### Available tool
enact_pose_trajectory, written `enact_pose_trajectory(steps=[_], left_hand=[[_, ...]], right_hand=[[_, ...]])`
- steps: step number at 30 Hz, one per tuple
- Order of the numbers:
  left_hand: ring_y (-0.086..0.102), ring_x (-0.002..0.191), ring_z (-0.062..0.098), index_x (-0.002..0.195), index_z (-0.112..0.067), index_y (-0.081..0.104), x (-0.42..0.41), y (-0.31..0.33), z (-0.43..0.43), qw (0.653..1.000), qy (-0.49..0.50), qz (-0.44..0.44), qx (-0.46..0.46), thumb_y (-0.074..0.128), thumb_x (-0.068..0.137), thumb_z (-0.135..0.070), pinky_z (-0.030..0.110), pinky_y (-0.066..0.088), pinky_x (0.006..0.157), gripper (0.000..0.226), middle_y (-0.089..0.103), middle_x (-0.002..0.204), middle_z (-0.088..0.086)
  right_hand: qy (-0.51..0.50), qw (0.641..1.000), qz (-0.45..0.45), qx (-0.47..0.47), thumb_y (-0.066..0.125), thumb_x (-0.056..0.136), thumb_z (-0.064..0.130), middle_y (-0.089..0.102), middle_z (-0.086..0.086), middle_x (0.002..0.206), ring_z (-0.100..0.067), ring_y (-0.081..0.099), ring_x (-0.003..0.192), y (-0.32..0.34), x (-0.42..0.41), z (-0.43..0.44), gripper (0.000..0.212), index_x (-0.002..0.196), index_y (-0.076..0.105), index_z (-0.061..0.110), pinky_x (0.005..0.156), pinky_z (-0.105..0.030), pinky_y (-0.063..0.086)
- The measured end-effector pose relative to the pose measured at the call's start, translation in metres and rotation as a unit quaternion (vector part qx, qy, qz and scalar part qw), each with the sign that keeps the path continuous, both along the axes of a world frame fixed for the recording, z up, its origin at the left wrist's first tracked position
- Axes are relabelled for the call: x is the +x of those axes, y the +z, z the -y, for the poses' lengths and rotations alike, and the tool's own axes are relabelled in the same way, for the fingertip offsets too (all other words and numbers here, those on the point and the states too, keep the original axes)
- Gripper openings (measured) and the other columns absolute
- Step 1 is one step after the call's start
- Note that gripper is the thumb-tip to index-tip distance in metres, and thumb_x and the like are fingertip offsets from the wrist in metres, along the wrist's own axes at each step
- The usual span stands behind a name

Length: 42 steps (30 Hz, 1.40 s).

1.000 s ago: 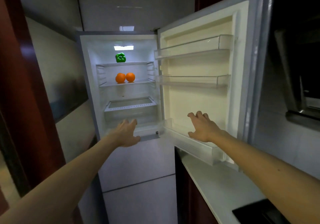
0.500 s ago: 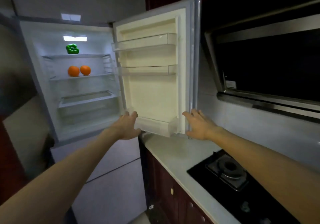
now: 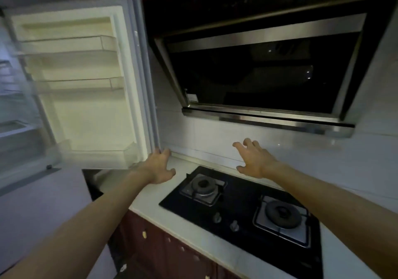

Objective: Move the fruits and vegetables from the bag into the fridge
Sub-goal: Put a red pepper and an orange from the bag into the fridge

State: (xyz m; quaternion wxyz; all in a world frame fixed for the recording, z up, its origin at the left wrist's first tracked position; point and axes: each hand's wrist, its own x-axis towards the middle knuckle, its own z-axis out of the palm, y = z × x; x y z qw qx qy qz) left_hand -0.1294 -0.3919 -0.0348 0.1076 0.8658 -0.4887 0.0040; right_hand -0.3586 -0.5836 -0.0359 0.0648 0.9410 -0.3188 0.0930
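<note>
**At the open fridge (image 3: 13, 127): both hands empty, bag out of sight**

On the far left the fridge shows only a blurred strip of shelves; its door (image 3: 90, 106) stands swung wide; no fruit, vegetable or bag is in view. The left hand (image 3: 158, 166) hovers by the door's lower corner, fingers relaxed, grasping nothing; the right hand (image 3: 253, 160) spreads loose above the stove (image 3: 237, 203) and counter (image 3: 148, 205), also grasping nothing. The step in hand looks like a fetch; the next move calls for finding the bag and taking a piece from it.

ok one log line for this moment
left hand: open, empty | right hand: open, empty, by black glass gas hob | white fridge door: open | bag: not in view
</note>
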Motion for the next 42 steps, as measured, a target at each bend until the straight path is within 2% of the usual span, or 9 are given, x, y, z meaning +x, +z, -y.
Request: enact_pose_trajectory(steps=[3, 19, 31, 38, 42], left_hand=[[0.045, 0.122, 0.035, 0.138, -0.013, 0.033, -0.041, 0.002, 0.039, 0.999, -0.038, -0.004, -0.005, 0.058, 0.088, -0.036, 0.045, 0.040, 0.103, 0.060, 0.040, 0.133, 0.017], [0.048, 0.118, 0.033, 0.138, -0.015, 0.031, -0.295, -0.008, 0.217, 0.975, -0.221, -0.037, 0.008, 0.056, 0.088, -0.038, 0.047, 0.044, 0.099, 0.060, 0.041, 0.135, 0.016], [0.045, 0.119, 0.033, 0.136, -0.013, 0.031, -0.497, -0.043, 0.304, 0.933, -0.354, -0.039, 0.049, 0.055, 0.088, -0.037, 0.047, 0.043, 0.099, 0.059, 0.041, 0.134, 0.016], [0.047, 0.114, 0.035, 0.133, -0.014, 0.033, -0.601, -0.054, 0.336, 0.904, -0.422, -0.028, 0.065, 0.056, 0.084, -0.041, 0.049, 0.045, 0.095, 0.060, 0.043, 0.127, 0.017], [0.048, 0.112, 0.034, 0.131, -0.014, 0.035, -0.651, -0.067, 0.350, 0.881, -0.465, -0.030, 0.076, 0.055, 0.085, -0.039, 0.046, 0.046, 0.092, 0.057, 0.044, 0.125, 0.016]], right_hand=[[-0.038, 0.999, 0.005, -0.006, 0.059, 0.089, 0.040, 0.025, -0.015, 0.146, -0.034, 0.032, 0.130, 0.004, -0.048, 0.016, 0.073, 0.147, 0.017, 0.021, 0.095, -0.046, 0.047], [-0.237, 0.971, -0.003, 0.023, 0.059, 0.089, 0.041, 0.029, -0.014, 0.143, -0.033, 0.034, 0.129, -0.002, -0.361, 0.099, 0.075, 0.147, 0.017, 0.021, 0.096, -0.047, 0.047], [-0.351, 0.935, -0.010, 0.049, 0.057, 0.090, 0.042, 0.036, -0.014, 0.135, -0.034, 0.039, 0.123, -0.016, -0.564, 0.109, 0.072, 0.146, 0.019, 0.017, 0.096, -0.048, 0.046], [-0.416, 0.906, 0.006, 0.075, 0.059, 0.087, 0.038, 0.027, -0.018, 0.146, -0.038, 0.033, 0.131, -0.035, -0.663, 0.089, 0.078, 0.148, 0.016, 0.017, 0.102, -0.051, 0.041], [-0.446, 0.891, 0.021, 0.080, 0.059, 0.087, 0.041, 0.036, -0.016, 0.136, -0.038, 0.039, 0.125, -0.045, -0.712, 0.074, 0.076, 0.147, 0.019, 0.015, 0.098, -0.047, 0.041]])
